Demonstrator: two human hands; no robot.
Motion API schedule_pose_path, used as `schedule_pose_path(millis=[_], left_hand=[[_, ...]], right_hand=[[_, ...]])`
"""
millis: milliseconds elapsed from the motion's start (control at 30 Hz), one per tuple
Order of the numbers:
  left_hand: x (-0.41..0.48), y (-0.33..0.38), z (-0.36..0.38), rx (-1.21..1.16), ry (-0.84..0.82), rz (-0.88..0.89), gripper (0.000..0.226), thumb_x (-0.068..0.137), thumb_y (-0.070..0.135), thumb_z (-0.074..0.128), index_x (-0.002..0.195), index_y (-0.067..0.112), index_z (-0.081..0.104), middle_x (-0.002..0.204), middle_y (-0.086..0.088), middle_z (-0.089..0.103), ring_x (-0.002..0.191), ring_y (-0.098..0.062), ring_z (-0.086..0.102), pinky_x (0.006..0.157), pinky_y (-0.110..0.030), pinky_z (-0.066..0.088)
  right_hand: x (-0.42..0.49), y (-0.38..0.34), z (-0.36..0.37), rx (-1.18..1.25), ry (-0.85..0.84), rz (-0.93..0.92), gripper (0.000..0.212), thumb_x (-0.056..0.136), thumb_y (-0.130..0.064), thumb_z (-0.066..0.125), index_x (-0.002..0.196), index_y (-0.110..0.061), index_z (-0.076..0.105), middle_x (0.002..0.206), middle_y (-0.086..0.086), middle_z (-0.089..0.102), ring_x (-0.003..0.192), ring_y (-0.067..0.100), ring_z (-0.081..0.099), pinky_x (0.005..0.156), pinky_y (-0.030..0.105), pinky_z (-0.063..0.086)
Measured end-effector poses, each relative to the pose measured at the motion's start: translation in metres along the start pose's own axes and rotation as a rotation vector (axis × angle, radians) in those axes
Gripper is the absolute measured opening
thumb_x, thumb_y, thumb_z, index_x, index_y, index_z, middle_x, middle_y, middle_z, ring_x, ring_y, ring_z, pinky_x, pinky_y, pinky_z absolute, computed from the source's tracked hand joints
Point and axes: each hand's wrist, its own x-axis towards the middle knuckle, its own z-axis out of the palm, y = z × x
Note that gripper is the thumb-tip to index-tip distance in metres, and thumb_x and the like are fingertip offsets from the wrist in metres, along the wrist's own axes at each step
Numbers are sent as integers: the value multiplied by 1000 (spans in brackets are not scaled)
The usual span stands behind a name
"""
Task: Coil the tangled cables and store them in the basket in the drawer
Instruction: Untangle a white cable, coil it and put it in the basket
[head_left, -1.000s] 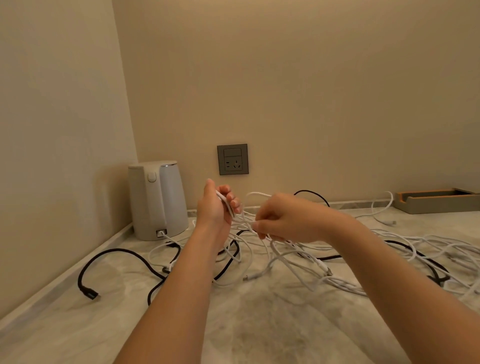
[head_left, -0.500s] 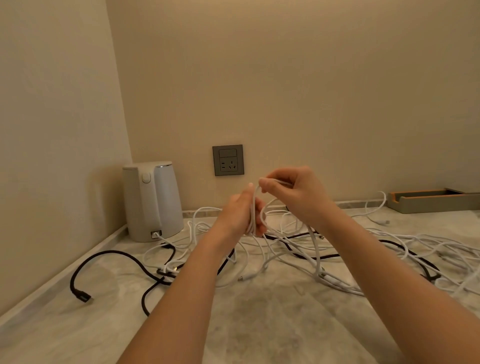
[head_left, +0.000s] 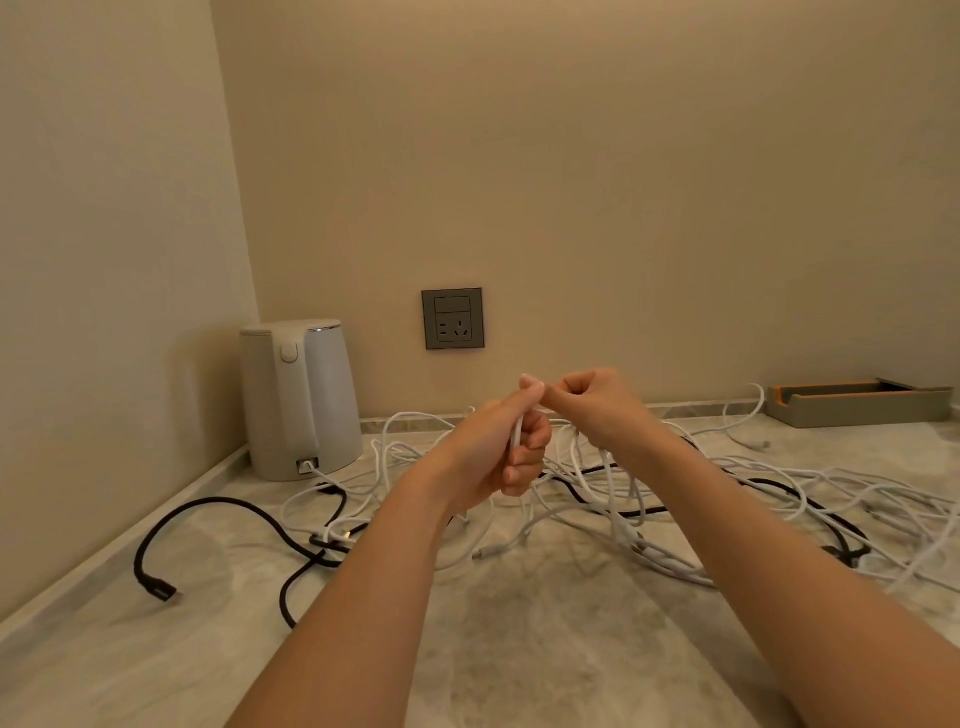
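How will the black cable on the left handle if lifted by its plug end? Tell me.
Probably floppy but slightly springy: the black cable lies in broad loose arcs. Likely to drag the white cables along, since it crosses them mid-counter.

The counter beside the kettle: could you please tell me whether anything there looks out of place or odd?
Yes: white cables and a black cable sprawl in one tangle across the counter, from the kettle towards the tray. The left hand and right hand grip a white strand above it. Nothing looks spilled or broken.
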Motion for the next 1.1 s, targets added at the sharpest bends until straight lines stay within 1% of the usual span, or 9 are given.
schedule_pose_path(millis=[200,300,400,500,600,733,867,967,1100], left_hand=[[0,-1,-1,-229,-4,102,55,102,40,27,54,14,37,38,6,25,30,-5,25,33,-17,22],[2,0,-3,-411,15,137,55,100,44,26,57,13,39,39,7,29,29,-3,28,31,-16,26],[4,2,-4,-593,57,146,52,101,38,26,61,11,42,42,5,34,30,-4,32,31,-15,29],[3,3,-9,-723,159,203,45,102,34,27,66,11,42,44,5,37,32,-5,35,33,-15,32],[5,5,-17,-848,311,276,44,103,36,27,69,14,43,45,6,37,33,-5,35,34,-15,31],[7,5,-23,-852,471,319,43,104,34,26,71,13,44,46,5,41,34,-5,39,36,-13,33],[10,5,-28,-804,600,319,44,104,34,26,72,12,45,46,4,46,36,-6,45,38,-13,38],[9,5,-37,-742,747,339,42,104,32,28,73,11,46,47,3,48,36,-7,47,39,-14,39],[7,2,-42,-598,845,307,42,104,33,29,74,11,48,52,0,49,36,-7,51,41,-16,43]], right_hand=[[-3,2,3,-5,-103,133,53,82,-60,56,60,-14,40,50,-3,28,46,11,25,44,22,23],[-6,7,9,2,-228,243,52,92,-55,45,59,-15,43,50,-4,33,42,9,26,41,20,22],[-9,3,14,-63,-285,245,51,98,-46,39,59,-14,45,51,-3,36,40,8,25,41,19,22],[-14,-3,22,-385,-332,122,44,99,-35,42,61,-14,50,56,0,46,44,9,37,46,21,31],[-26,-13,34,-890,-311,-53,34,96,-36,50,67,-18,47,79,4,56,71,21,52,63,27,35],[-39,-33,43,-1134,-237,-227,20,94,-32,54,101,-13,58,103,8,60,99,30,58,69,32,36],[-41,-41,41,-1027,-265,-293,12,91,-27,57,88,-16,59,88,2,61,86,24,59,66,31,40],[-36,-42,35,-698,-236,-320,11,87,-22,61,82,-15,68,66,-4,60,59,12,52,58,25,40],[-34,-48,27,-214,-221,-100,9,85,-17,67,77,-13,67,60,-3,58,54,9,48,55,23,41]])
